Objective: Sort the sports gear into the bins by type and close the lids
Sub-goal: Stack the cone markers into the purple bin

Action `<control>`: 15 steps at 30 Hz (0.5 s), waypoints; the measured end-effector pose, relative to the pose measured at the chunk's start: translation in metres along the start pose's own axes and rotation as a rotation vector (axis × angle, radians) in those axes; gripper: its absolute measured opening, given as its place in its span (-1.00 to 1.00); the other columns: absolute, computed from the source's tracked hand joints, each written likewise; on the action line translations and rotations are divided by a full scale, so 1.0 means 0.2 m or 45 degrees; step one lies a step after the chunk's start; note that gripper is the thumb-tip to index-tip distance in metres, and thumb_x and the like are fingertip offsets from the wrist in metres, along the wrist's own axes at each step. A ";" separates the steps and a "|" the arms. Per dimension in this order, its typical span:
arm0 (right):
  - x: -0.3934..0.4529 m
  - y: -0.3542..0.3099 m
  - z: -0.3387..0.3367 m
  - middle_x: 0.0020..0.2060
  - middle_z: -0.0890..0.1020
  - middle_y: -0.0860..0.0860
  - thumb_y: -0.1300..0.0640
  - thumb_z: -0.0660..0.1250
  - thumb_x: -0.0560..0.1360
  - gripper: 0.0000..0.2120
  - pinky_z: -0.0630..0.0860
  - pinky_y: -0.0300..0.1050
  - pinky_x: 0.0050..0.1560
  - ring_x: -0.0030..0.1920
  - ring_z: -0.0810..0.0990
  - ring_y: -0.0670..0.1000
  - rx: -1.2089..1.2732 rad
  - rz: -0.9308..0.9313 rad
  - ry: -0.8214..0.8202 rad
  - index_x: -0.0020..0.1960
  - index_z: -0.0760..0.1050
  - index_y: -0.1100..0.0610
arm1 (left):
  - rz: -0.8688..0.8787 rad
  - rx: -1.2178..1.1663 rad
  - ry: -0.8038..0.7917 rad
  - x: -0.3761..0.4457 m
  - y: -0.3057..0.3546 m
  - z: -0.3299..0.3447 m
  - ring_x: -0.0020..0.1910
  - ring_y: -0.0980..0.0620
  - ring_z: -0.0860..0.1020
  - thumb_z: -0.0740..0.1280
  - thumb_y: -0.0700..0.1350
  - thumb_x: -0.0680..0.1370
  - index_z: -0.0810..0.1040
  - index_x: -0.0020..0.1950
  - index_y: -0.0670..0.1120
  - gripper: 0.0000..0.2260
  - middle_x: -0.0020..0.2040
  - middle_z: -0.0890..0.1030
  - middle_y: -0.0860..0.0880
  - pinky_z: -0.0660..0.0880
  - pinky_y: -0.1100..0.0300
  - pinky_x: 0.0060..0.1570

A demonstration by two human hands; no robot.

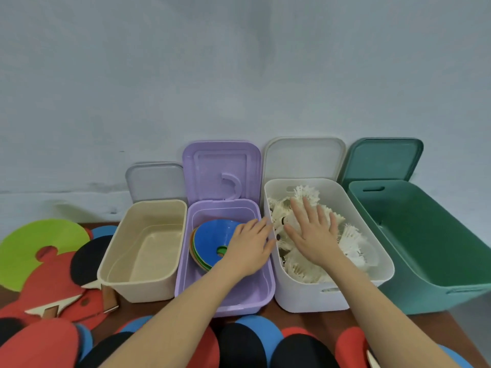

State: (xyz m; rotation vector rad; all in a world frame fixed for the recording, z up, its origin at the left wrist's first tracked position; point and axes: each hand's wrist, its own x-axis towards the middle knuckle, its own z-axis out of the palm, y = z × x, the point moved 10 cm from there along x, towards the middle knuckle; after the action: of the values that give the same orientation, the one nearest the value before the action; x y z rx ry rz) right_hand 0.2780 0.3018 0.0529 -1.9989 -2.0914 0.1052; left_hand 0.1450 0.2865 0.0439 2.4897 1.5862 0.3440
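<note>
Inside the white bin [377, 229], our right hand [314, 232] lies flat with fingers spread, pressing down on the heap of white shuttlecocks [353, 243] and gripping nothing. Just left of the white bin, our left hand [249, 248] reaches over the purple bin [225, 304], fingers straight, resting against the wall between the two bins and beside the blue disc [210, 237] topping a stack of coloured discs; it holds nothing either. Further left of the white bin the beige bin [143, 288] stands with nothing in it that we can see, and to the right the green bin [430, 261] likewise. All four lids lean open against the wall behind. In front of and left of the bins, the red and black paddles [53, 285] and a green disc [39, 248] wait unsorted.

The risk we see: pressing hard may crush the shuttlecock feathers, and a heap left too high would keep the white lid [305, 158] from seating. A loose disc could also be overlooked among the paddles.
</note>
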 end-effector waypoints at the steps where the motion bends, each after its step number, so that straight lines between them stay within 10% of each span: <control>1: -0.01 -0.03 -0.06 0.52 -0.02 -0.01 -0.28 -0.09 0.53 -0.43 -0.15 0.14 0.42 0.49 0.00 0.16 0.015 -0.019 0.111 0.48 -0.19 -0.22 | -0.006 0.001 0.033 -0.01 -0.01 -0.04 0.48 0.00 0.09 0.00 0.06 0.64 0.14 0.51 -0.03 -0.56 0.53 0.12 0.01 0.02 0.09 0.41; 8: -0.06 -0.36 -0.13 0.34 0.39 0.10 -0.03 0.16 0.54 -0.51 0.21 0.11 0.26 0.28 0.38 0.18 0.215 -0.185 0.273 0.45 0.23 0.02 | -0.149 0.042 0.232 -0.24 -0.30 -0.27 0.42 0.00 0.25 0.09 0.01 0.62 0.29 0.45 -0.07 -0.59 0.48 0.25 -0.01 0.13 0.09 0.37; 15: -0.11 -0.99 0.07 0.19 0.54 0.10 0.03 0.17 0.51 -0.58 0.37 0.09 0.13 0.15 0.50 0.20 0.263 -0.448 0.137 0.33 0.41 0.13 | -0.221 0.106 0.403 -0.66 -0.74 -0.50 -0.05 -0.06 0.62 0.13 -0.02 0.47 0.62 0.08 -0.12 -0.64 0.05 0.65 -0.07 0.47 0.13 -0.01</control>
State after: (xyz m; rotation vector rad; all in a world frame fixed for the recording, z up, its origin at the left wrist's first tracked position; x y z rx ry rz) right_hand 0.0818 0.2710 0.0798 -1.4657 -2.2237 0.1392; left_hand -0.0648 0.2301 0.0864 2.4258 1.9567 0.6879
